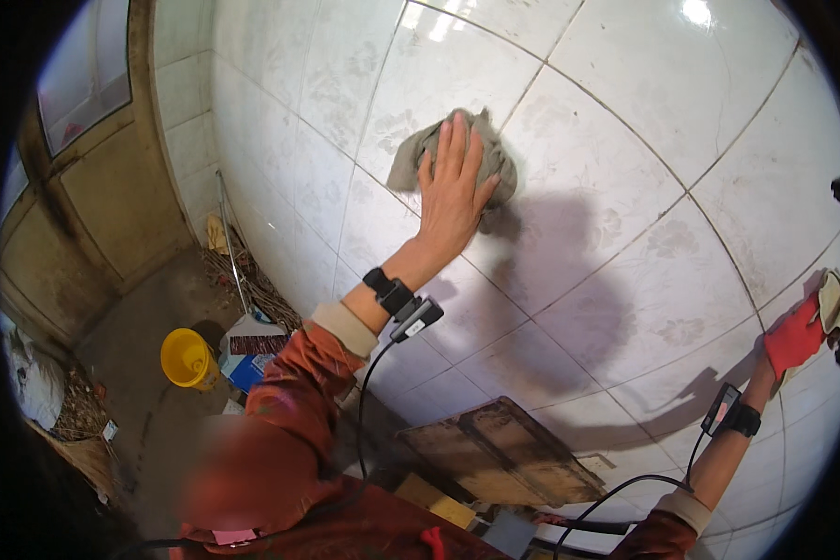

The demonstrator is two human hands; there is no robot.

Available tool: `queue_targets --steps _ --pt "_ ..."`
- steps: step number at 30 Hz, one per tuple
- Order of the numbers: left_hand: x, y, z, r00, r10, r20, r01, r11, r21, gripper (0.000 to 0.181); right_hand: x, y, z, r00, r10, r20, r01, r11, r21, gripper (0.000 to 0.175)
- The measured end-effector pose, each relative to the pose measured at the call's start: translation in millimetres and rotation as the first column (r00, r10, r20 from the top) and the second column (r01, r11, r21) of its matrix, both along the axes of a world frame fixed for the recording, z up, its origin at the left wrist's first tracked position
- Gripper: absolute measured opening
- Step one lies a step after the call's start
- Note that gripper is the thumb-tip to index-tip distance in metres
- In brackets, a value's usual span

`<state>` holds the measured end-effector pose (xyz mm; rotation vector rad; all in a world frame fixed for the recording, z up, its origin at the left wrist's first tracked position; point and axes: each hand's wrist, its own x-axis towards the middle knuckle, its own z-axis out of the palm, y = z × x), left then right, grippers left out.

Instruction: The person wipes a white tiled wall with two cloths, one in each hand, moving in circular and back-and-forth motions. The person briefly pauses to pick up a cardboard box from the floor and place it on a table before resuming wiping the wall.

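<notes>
A damp-looking grey rag [500, 164] lies bunched against the white tiled wall [602, 147]. My bare left hand [451, 189] presses on it with spread fingers, and a black strap with a small device circles that wrist. At the far right, my right hand [794, 336] wears a red glove and is closed around a pale beige cloth [833, 301] by the wall. Its fingertips are partly hidden. A similar strapped device sits on the right wrist. Faint floral prints and dirty marks show on the tiles.
A wooden panel [497, 455] leans near the wall's foot. A yellow bucket [189, 358] stands left on the floor, beside a long-handled dustpan [252, 327] and a pile of twigs [227, 269]. A wooden door [122, 189] is farther left. Black cables [364, 413] hang from both wrist devices.
</notes>
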<state>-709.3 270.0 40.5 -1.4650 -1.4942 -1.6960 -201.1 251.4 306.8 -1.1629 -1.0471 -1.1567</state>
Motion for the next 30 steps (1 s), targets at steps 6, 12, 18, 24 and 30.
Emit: queue_targets --steps 6,12,18,24,30 --pt "-27.6 26.3 42.9 1.0 0.004 0.027 -0.005 0.999 0.047 0.067 18.1 11.1 0.2 0.978 -0.111 0.177 0.107 0.994 0.034 0.037" --pt "46.6 -14.3 -33.5 0.994 -0.108 0.011 0.108 0.991 -0.077 0.084 15.2 15.0 -4.2 0.955 -0.21 0.209 0.206 0.978 0.041 0.039" --pt "68.8 -18.3 -44.7 0.987 -0.157 0.031 0.159 0.983 -0.095 0.088 -81.8 -10.5 -57.8 0.743 0.192 0.641 0.182 0.864 -0.47 0.048" --pt "26.8 17.2 78.9 0.994 -0.101 -0.047 0.105 0.99 0.096 0.078 -104.0 -40.7 13.4 0.49 0.205 0.847 0.176 0.928 -0.327 0.039" --pt "12.0 56.7 214.0 0.998 -0.068 -0.004 0.065 0.927 0.369 0.07 -84.4 -20.7 17.9 0.711 0.304 0.634 -0.184 0.951 -0.249 0.045"
